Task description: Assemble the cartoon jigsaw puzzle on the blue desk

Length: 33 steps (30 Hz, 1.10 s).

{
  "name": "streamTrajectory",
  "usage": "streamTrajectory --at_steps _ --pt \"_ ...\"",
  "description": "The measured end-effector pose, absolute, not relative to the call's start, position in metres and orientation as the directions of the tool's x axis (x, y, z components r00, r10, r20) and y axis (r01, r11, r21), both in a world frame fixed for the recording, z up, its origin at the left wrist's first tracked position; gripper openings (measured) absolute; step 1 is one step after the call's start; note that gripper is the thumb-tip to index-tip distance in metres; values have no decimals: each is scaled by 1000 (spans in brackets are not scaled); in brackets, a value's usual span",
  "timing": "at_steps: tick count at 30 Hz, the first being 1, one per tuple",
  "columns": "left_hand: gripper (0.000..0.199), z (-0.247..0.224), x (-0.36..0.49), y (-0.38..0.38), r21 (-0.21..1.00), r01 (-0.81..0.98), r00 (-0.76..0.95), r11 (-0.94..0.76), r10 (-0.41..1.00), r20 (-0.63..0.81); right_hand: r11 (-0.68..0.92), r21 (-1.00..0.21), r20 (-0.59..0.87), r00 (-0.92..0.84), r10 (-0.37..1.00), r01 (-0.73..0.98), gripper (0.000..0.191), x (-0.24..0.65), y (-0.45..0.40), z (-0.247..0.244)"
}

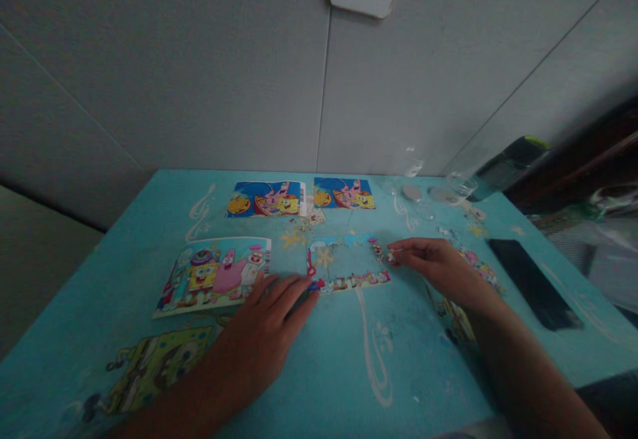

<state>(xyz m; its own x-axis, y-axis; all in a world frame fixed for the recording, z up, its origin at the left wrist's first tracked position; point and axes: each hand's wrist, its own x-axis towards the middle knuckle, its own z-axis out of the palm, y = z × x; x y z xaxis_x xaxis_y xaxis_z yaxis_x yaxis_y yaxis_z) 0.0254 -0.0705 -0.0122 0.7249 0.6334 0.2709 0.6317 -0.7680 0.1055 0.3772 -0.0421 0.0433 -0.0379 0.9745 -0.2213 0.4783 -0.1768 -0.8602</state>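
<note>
From the head camera, we see the puzzle frame at mid-desk. Our left hand lies flat at its 7 o'clock corner, fingers spread open. Our right hand, at 3 o'clock, pinches a small puzzle piece against the frame's edge.

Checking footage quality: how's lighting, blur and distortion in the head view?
Head view: dim and underexposed, flat light, no glare; wide-angle bending at the edges, with the wall seams splayed; right edge smeared and soft; centre fairly sharp, so the left hand, right hand and puzzle frame read clearly.
</note>
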Motion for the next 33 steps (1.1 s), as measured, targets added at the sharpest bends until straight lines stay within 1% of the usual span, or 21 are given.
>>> streamTrajectory --at_steps 2,4,8,10,12,15,17,22,29,33 --pt "55 -12 26 -70 106 632 722 -768 632 281 -192 -880 -225 -25 974 433 29 375 -42 45" --pt "58 -12 25 -70 111 628 725 -770 632 275 -181 -876 -207 -10 978 446 29 373 -42 47" --pt "61 -13 25 -70 115 628 731 -769 635 250 -73 -797 -108 -22 994 600 28 373 -42 49" --pt "60 -13 24 -71 108 633 732 -767 638 239 -43 -752 -91 -38 995 658 27 376 -41 47" --pt "59 -13 24 -70 102 634 733 -767 638 235 -68 -741 -131 -45 990 668 28 378 -40 44" --pt "58 -12 25 -70 103 629 734 -771 632 251 -126 -757 -219 -67 973 641 30 379 -39 38" --pt "58 -11 25 -70 107 625 736 -773 629 250 -139 -757 -244 -80 966 639 29 379 -39 36" --pt "58 -9 25 -70 109 624 740 -774 629 238 -104 -737 -218 -88 972 668 24 377 -39 33" --pt "58 -9 26 -70 115 631 735 -767 639 229 -79 -683 -206 -88 975 726 23 373 -38 29" --pt "59 -9 25 -70 110 632 736 -767 638 226 -58 -677 -192 -100 976 733 25 370 -38 29"
